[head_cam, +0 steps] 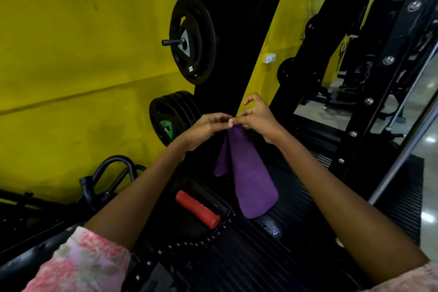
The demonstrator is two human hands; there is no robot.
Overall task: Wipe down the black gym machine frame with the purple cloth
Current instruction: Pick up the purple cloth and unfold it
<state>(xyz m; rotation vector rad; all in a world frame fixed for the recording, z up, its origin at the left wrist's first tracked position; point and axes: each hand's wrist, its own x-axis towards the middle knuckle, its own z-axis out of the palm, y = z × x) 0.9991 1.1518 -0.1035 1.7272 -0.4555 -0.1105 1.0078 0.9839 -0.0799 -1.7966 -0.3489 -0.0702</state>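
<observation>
At the centre of the frame, the left hand (pixel 205 128) and right hand (pixel 258 119) meet fingertip to fingertip, both pinching the top edge of the purple cloth (pixel 248 173), which hangs down in folds toward the lower centre. Just behind them rises the black gym machine frame (pixel 239 38). Weight plates (pixel 192 39) hang at its left against the yellow wall (pixel 83 54). A red handle (pixel 197 209) lies below.

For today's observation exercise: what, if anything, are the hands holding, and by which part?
Both the left hand and right hand pinch the purple cloth at its top edge; the rest hangs down freely.
</observation>
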